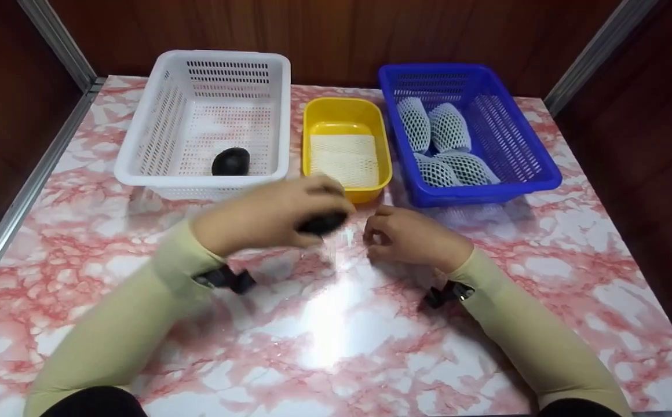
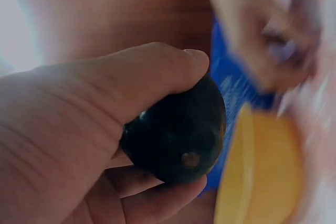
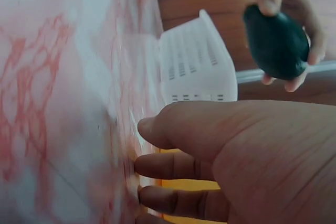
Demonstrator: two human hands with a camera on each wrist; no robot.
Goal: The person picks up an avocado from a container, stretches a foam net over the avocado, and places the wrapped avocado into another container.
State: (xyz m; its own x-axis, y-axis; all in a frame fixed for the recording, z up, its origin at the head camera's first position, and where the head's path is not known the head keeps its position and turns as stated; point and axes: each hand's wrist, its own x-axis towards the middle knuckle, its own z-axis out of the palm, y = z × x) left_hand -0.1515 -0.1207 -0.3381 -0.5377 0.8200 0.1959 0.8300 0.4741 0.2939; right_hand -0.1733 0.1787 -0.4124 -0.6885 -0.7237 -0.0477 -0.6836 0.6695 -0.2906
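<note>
Over the middle of the table, my left hand [image 1: 281, 211] grips a dark avocado [image 2: 176, 132], thumb on one side and fingers on the other. Its brown stem scar shows in the left wrist view. To the right, my right hand [image 1: 408, 237] is low at the table top, fingers loosely bent, with nothing seen between them. A second avocado [image 1: 231, 161] lies in the white basket [image 1: 203, 180]. The yellow bin [image 1: 387, 168], just beyond the hands, holds flat white foam net sleeves [image 1: 344, 159]. Several net-covered items [image 1: 450, 127] lie in the blue basket [image 1: 486, 190].
The three containers stand in a row along the back of the red-and-white marbled table [image 1: 289, 353], white left, yellow middle, blue right. Behind them rises a brown wood panel [image 1: 336, 43]. Metal rails [image 1: 14, 214] edge the left side.
</note>
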